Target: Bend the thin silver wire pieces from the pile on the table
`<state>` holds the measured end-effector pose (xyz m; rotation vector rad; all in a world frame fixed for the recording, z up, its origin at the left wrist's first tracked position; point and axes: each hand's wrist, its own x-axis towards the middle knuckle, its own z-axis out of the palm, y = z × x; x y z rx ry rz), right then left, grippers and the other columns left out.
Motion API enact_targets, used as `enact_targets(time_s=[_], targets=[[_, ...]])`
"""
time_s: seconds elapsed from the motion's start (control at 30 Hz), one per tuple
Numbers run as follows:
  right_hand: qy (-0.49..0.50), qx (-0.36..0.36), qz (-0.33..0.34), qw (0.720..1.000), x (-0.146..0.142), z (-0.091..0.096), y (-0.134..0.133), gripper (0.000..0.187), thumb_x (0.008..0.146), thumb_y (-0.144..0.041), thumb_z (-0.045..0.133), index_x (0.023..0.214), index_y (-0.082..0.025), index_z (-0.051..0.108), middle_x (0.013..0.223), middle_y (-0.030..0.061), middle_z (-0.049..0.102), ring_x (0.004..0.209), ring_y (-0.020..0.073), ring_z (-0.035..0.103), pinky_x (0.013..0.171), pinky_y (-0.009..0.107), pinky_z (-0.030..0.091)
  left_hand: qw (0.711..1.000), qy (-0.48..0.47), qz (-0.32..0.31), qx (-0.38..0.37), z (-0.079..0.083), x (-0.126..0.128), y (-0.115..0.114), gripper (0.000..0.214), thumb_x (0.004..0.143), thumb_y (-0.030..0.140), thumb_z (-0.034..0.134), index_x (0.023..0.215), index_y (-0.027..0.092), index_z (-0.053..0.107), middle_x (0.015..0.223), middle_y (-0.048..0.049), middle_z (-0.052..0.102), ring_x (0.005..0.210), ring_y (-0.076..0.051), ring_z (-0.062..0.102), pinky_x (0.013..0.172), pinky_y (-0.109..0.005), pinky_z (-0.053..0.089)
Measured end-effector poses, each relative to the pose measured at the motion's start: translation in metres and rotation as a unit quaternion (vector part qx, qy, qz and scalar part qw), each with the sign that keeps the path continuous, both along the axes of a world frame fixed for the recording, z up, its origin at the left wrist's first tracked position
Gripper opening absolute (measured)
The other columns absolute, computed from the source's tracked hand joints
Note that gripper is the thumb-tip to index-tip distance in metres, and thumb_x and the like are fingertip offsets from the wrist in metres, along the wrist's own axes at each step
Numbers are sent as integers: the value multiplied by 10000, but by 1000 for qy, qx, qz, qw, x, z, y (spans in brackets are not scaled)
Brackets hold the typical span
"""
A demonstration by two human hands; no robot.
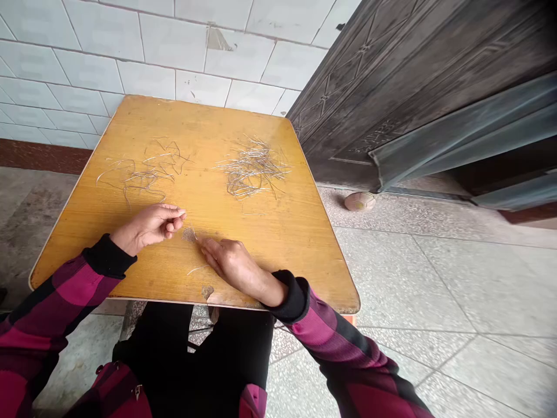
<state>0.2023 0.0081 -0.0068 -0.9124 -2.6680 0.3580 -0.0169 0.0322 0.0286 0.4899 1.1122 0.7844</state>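
Observation:
My right hand [230, 261] is closed with its fingers around a thin metal wire [194, 233]. One end of that wire pokes up past the fingertips. A short pale length of wire [198, 269] shows just below the same hand; whether it is the same piece I cannot tell. Thumb and forefinger of my left hand [150, 227] are pinched together a little above and left of the right hand. What they hold, if anything, is too small to make out. Both hands are low over the yellow wooden table [287, 255].
Loose, bent wires [148, 174] lie scattered at the table's far left. A denser heap of wires [255, 168] sits at the far right, with a bent wire [255, 213] before it. Behind is a tiled wall [152, 40]; a dark carved door [348, 104] stands to the right.

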Motion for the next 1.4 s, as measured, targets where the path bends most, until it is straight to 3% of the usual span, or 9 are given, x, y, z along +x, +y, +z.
enact_targets(time_s=[0.37, 0.57, 0.8, 1.07, 1.23, 1.4], targets=[[10, 22, 53, 998, 5, 10, -15, 304, 911, -141, 450, 1162, -97, 616, 635, 17, 641, 496, 111, 499, 499, 242, 350, 1000, 15, -2, -4, 3, -6, 4, 315, 904, 80, 469, 599, 101, 548, 443, 32, 444, 332, -21, 386, 307, -101, 278], [-47, 70, 114, 990, 8, 15, -14, 279, 943, -137, 440, 1156, -91, 614, 791, 58, 655, 579, 120, 522, 548, 270, 364, 997, 38, -66, 4, 0, -7, 6, 299, 898, 92, 501, 605, 97, 559, 461, 16, 483, 322, -11, 366, 310, -96, 292], [-78, 113, 211, 968, 3, 20, -13, 228, 976, -127, 413, 1039, -84, 627, 814, 71, 599, 733, 160, 540, 634, 314, 370, 988, 73, -136, 31, -2, 9, 8, 246, 837, 92, 581, 593, 108, 557, 495, 6, 523, 380, -28, 421, 351, -114, 329], [-71, 118, 220, 966, -3, 18, -20, 275, 993, -133, 360, 1045, -87, 626, 879, 78, 624, 787, 172, 538, 660, 323, 386, 963, 112, -238, 57, -5, 23, 14, 228, 806, 111, 535, 588, 110, 602, 531, -40, 599, 417, -72, 491, 392, -174, 373], [-84, 131, 224, 962, -9, 17, -23, 265, 980, -109, 374, 1002, -84, 637, 918, 95, 631, 827, 184, 540, 682, 326, 403, 960, 128, -245, 53, -2, 28, 13, 219, 787, 119, 541, 573, 115, 587, 525, -40, 601, 415, -76, 492, 410, -185, 385], [-65, 176, 237, 953, -14, 14, -27, 254, 959, -93, 415, 869, -96, 653, 850, 76, 623, 743, 168, 519, 658, 329, 392, 955, 139, -256, 58, 2, 30, 12, 186, 740, 103, 555, 557, 116, 583, 528, -41, 604, 416, -76, 490, 419, -193, 389]])
